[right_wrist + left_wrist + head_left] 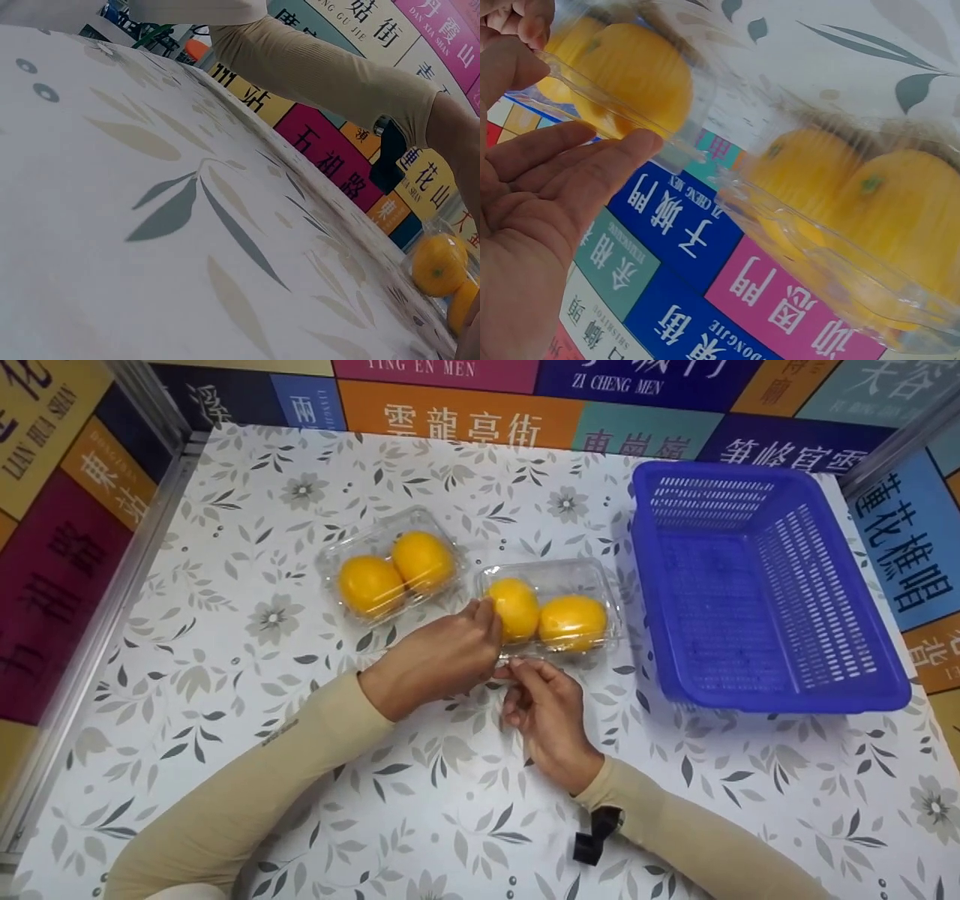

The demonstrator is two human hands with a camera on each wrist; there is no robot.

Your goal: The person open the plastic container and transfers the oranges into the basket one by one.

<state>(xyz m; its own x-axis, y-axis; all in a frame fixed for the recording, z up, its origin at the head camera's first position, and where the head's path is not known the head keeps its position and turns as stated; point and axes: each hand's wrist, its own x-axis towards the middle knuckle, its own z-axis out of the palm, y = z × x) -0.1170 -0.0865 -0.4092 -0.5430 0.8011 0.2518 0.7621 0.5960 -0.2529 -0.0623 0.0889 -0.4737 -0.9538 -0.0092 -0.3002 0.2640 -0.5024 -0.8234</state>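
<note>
Two clear plastic clamshell boxes, each with two oranges inside, lie on the table. My left hand (450,652) is at the near left corner of the right box (551,571), and its thumb and fingers pinch the rim. Just to the right, my right hand (551,712) pinches the same box's near edge between thumb and forefinger. An orange (641,79) shows through the plastic beside the left fingers in the left wrist view. The left box (412,521) lies untouched, its lid over the fruit. Most of the right hand is out of its own wrist view.
A blue plastic basket (787,701) with slotted sides stands on the right. Leaf-patterned cloth covers the table (420,825). Panels with coloured lettering (457,424) rise along the back and both sides. A black strap (596,836) hangs at the right wrist.
</note>
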